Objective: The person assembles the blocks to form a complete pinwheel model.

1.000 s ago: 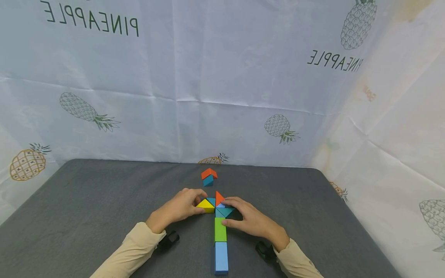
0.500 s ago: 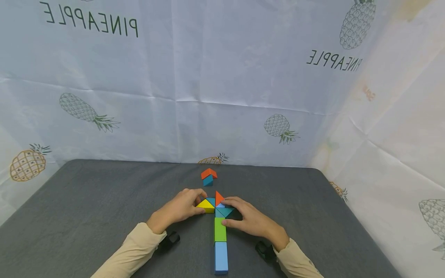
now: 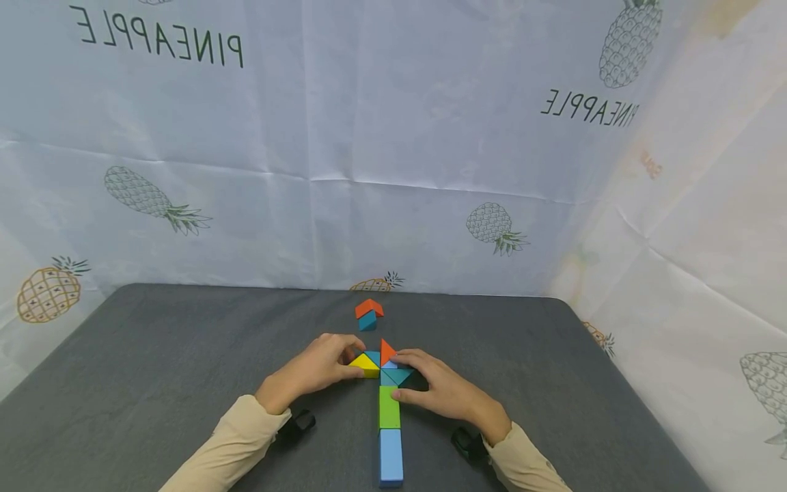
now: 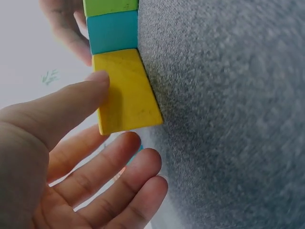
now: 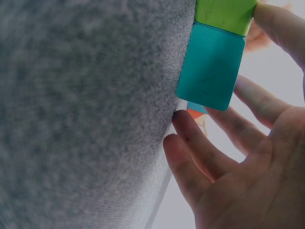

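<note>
Arrangement of coloured blocks, on grey counter point(image 3: 154, 383): layout and both hands unchanged from half a second ago, apart from a very slight shift of the whole head view. Left hand point(image 3: 320, 360): palm inward, thumb on the near side of the yellow block point(image 3: 365, 366), index finger bent round to its far side, pinching it; other fingers spread below in the left wrist view. Yellow block: at the left of the cluster, beside a blue triangle point(image 3: 373, 356). Right hand point(image 3: 443, 386): fingers relaxed, not closed, arched about the teal triangle point(image 3: 401, 376); thumb touching the green block point(image 3: 389, 408), index fingertip at the orange triangle point(image 3: 386, 352). Long light-blue block point(image 3: 391, 456): end to end with the green, nearest the person. Both forearms: beige-sleeved, angled inward from either side.
</note>
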A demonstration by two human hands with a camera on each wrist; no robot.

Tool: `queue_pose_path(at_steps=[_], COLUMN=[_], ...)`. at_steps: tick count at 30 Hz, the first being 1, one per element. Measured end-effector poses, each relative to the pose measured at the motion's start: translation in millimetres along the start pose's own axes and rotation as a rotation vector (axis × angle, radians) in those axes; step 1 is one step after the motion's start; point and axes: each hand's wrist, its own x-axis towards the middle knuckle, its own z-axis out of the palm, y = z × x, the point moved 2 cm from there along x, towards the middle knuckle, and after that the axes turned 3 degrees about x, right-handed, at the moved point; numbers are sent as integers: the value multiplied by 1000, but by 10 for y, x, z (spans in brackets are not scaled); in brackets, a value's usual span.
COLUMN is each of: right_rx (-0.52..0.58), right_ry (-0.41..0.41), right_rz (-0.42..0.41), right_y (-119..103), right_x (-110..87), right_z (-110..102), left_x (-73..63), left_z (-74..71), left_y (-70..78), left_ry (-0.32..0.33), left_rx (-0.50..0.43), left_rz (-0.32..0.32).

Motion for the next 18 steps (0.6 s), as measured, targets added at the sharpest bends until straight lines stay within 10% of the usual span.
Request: queue_pose_path(at_steps=[18], right_rx=[15], right_ry=[0], right_rz=[-1], right_y=[12], right_x=[-11], right_z=[1], left_x=[50], left_z=[-94], left_y=[-70], left_ry=[74], left_rx=[-9], left_rz=[54])
